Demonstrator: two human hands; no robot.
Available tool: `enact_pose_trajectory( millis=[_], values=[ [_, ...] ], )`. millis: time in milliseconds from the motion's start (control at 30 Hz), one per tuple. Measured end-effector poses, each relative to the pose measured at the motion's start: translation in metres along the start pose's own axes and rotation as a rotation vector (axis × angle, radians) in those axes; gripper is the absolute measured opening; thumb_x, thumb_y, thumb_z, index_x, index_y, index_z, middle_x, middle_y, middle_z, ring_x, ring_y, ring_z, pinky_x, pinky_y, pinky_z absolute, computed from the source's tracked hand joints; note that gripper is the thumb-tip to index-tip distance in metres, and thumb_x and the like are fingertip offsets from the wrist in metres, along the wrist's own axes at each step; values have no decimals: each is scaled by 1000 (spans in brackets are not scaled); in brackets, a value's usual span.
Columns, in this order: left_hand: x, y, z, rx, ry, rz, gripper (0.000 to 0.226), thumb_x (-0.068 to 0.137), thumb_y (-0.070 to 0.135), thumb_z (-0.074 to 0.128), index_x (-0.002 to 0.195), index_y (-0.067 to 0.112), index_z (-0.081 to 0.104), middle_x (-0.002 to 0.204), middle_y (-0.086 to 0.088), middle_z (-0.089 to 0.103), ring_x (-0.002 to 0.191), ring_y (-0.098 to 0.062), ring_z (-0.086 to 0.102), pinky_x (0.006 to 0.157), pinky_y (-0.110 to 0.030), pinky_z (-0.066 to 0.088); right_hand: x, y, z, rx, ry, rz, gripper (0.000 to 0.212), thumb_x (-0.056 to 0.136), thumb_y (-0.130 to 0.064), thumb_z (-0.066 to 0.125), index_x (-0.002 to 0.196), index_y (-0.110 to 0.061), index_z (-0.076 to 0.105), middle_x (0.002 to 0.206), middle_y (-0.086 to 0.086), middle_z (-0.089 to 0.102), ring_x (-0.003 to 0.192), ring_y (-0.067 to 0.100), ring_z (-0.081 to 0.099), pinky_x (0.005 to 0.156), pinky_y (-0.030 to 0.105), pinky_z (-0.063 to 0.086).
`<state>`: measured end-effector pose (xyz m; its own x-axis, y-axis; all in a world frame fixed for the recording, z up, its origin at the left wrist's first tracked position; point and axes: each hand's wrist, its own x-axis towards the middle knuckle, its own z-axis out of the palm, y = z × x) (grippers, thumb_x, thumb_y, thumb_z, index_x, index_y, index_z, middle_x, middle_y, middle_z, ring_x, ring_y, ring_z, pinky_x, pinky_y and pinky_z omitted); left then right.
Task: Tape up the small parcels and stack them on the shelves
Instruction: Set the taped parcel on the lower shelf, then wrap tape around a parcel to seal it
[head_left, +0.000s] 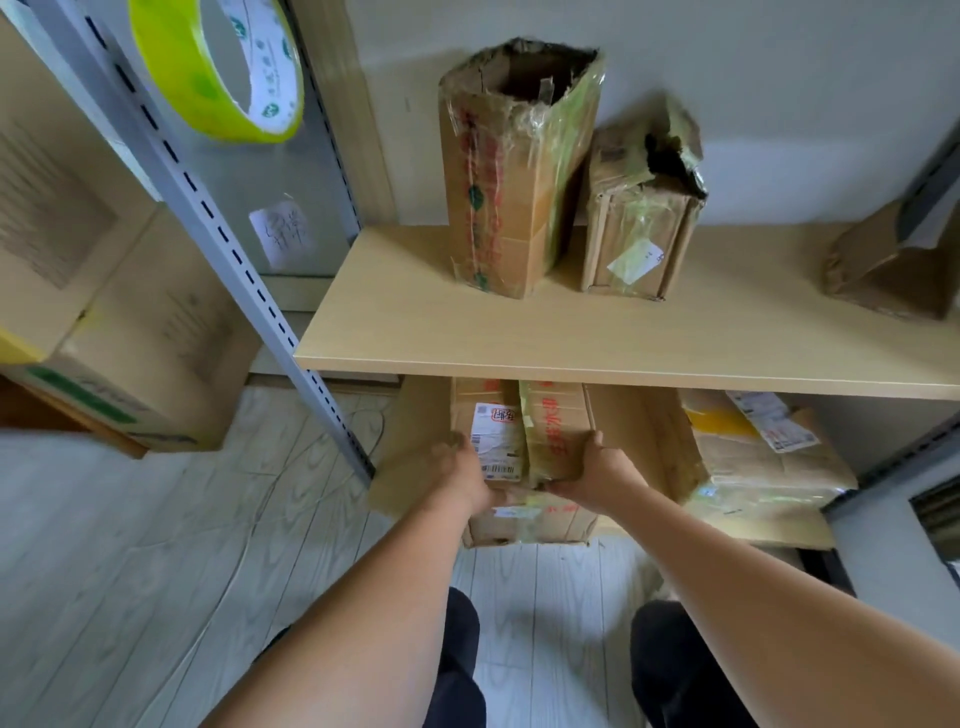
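Lower centre of frame: my left hand (470, 475) and right hand (597, 467) clasp the small taped brown cardboard parcel (524, 431) by opposite sides under the pale wooden shelf (571, 338); probably light, crushable, tape slick.

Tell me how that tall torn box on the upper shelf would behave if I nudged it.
The tall box stands on its narrow end, so it would probably tip rather than slide. Its open, ragged top suggests soft, crushable walls. It would likely fall against the smaller box beside it.
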<state>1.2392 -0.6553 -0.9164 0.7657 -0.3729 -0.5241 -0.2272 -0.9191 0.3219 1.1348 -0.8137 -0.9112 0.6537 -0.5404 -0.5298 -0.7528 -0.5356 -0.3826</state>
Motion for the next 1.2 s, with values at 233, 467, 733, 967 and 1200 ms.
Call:
enact_pose_trajectory(
  millis=[233,467,733,967,1200],
  values=[
    [-68,-12,5,131,-45,154,71,79,42,78,136,13,47,115,-4,60,99,-20,62,84,-34,56,-55,24,2,35,-111,-19,54,93,-25,66,138,-8,42,104,0,52,88,13,55,65,16,47],
    [-123,-19,18,76,5,120,45,95,31,57,133,11,44,120,-9,58,105,-28,60,76,-30,45,-88,67,7,26,-111,-44,43,93,-3,41,135,-10,51,85,7,53,74,21,53,58,26,45],
    [-164,-22,63,-550,-327,109,84,67,71,67,134,25,44,125,4,61,112,-14,61,101,-37,50,-102,95,-1,275,127,-14,36,102,-37,47,128,-16,59,80,2,57,69,20,53,59,28,40],
    [-159,27,86,-1116,-420,-284,48,51,46,60,86,13,60,91,-5,70,104,-27,68,103,-40,49,-73,92,-4,831,368,204,56,91,-55,57,129,-15,61,92,6,66,95,31,68,87,43,57],
    [-152,76,84,-1176,-517,-179,30,85,41,59,96,12,60,99,-1,68,84,-13,68,77,-22,57,-44,74,-26,298,207,-49,47,98,-46,52,139,-24,56,142,14,52,127,32,50,99,36,44]
  ],
)
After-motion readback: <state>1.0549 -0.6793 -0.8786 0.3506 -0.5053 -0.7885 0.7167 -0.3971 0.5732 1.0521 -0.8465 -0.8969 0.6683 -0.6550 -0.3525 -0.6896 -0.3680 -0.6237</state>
